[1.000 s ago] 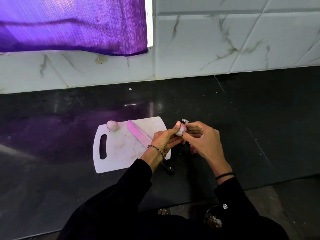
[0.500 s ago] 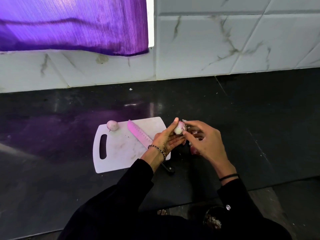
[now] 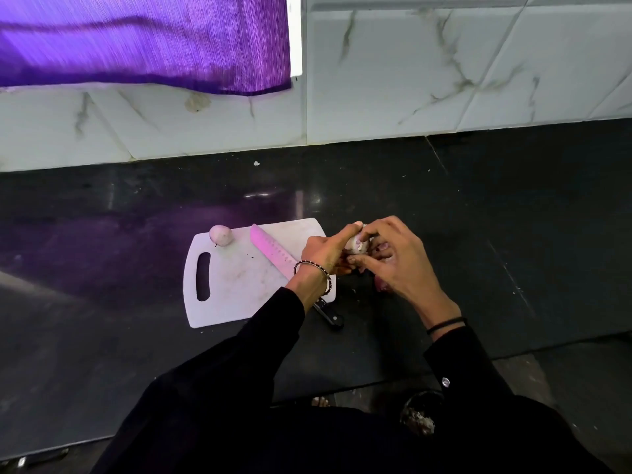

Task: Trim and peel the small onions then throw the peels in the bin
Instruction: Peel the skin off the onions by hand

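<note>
Onion flesh, pale with purplish streaks, shows between the fingertips: the held onion is up off the desk, just past the right edge of the cutting board, caught between both hands. The left hand grips it from the left, fingers curled beneath and one digit reaching over its top. The right hand comes in from the right with bent fingers pinching the upper side of the same onion, so the two hands touch around it and most of it is hidden. A beaded bracelet sits on the left wrist and a thin black band on the right; both arms are in black sleeves.

Below the right hand, a pinkish scrap lies on the desk; whether it is peel I cannot tell.

On the white board, a knife lies diagonally, its blade tinted pink by the light, its black handle sticking off the near edge under the left wrist. A second onion rests at the board's far left corner, well apart from the hands. The board's handle slot is on its left side.

The board lies on a glossy black desk. Behind it rises a pale marbled tile wall, with a purple cloth hanging over its upper left part. Near the bottom edge, beside the right sleeve, a round dark container on the floor holds pale scraps.
</note>
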The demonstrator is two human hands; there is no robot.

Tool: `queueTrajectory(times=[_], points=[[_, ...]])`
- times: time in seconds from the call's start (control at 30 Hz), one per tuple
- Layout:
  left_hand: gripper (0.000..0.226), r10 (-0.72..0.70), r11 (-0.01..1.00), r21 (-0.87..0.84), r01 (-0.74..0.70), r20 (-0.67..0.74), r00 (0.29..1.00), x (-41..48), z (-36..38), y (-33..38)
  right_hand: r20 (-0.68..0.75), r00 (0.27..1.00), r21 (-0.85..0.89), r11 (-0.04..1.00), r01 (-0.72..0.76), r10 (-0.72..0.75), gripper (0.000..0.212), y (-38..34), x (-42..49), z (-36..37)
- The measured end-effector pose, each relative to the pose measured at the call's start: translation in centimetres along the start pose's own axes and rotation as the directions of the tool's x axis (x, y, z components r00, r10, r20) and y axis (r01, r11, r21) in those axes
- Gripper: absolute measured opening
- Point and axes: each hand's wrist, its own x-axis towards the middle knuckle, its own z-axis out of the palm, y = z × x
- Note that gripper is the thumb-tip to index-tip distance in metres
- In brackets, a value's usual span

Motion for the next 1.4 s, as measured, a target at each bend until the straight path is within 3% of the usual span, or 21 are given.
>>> queueTrajectory(times=[0.6,0.93,1.2,1.4], points=[[0.049,0.055,0.976,0.214,-0.041,-0.059,0.997,0.5,0.5,-0.1,0.011,1.000,0.039,0.999,-0.008,0.007,0.033,0.9,-0.2,0.7],[0.050,0.033,0.979,0.202,-0.013,-0.094,0.995,0.3,0.6,-0.5,-0.007,1.000,0.007,1.000,0.022,-0.022,0.028,1.2,-0.6,0.9],[0.047,0.040,0.955,0.295,-0.015,-0.076,0.996,0.2,0.5,-0.4,-0.035,0.997,-0.035,0.997,0.072,-0.073,0.022,1.6,-1.1,1.2],[0.046,0.022,0.979,0.206,-0.006,-0.076,0.997,0.2,0.5,0.1,-0.109,0.991,-0.005,0.997,0.077,-0.077,0.023,0.9,-1.3,1.0]])
